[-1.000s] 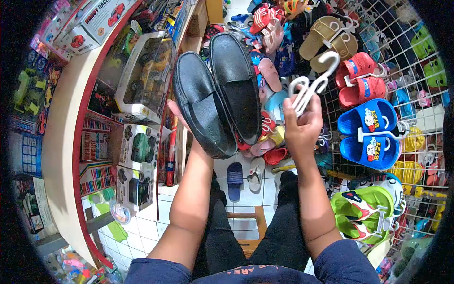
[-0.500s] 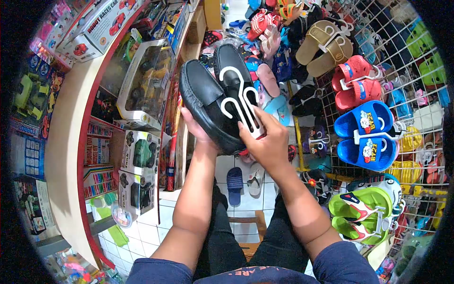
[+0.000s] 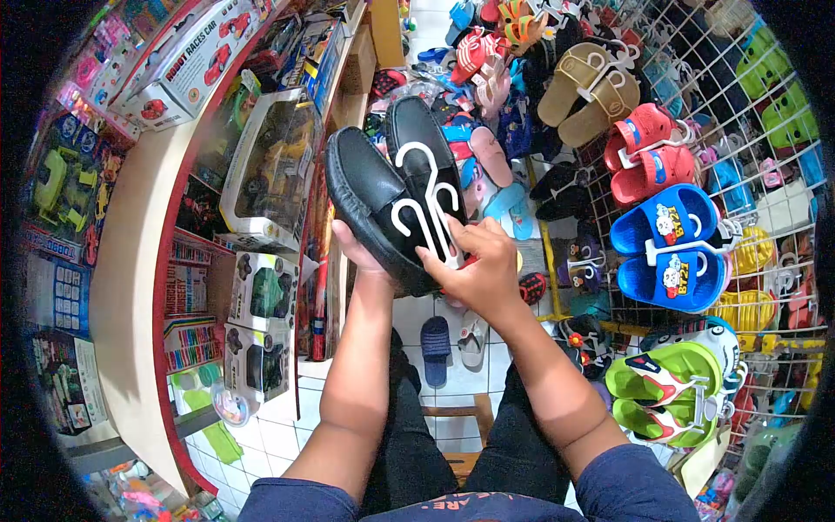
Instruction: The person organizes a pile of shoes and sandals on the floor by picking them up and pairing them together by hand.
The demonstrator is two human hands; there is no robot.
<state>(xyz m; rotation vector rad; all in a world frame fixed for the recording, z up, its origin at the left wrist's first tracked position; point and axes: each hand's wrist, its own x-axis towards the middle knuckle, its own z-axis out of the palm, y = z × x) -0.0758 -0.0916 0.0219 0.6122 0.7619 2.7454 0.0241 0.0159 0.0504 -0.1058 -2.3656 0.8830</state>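
Note:
A pair of black loafers (image 3: 361,170) is held up in front of me, toes pointing away. My left hand (image 3: 357,248) supports the pair from the left and below, its thumb along the outer side and its other fingers hidden underneath. A white plastic shoe hanger (image 3: 432,196) with curved hooks lies over the openings of the shoes. My right hand (image 3: 483,265) pinches the lower end of this hanger between thumb and fingers, at the heel end of the pair.
On the right, a white wire grid (image 3: 696,96) carries blue slides (image 3: 670,278), red clogs (image 3: 648,157) and green sandals (image 3: 661,396). Many shoes are piled on the floor ahead. Boxed toys (image 3: 270,174) fill the left shelf (image 3: 130,287). A dark blue slipper (image 3: 435,352) lies on the tiles.
The loafers have tilted and shifted slightly left. My right hand has moved a little left and down with the lower end of the hanger, its fingers more bent.

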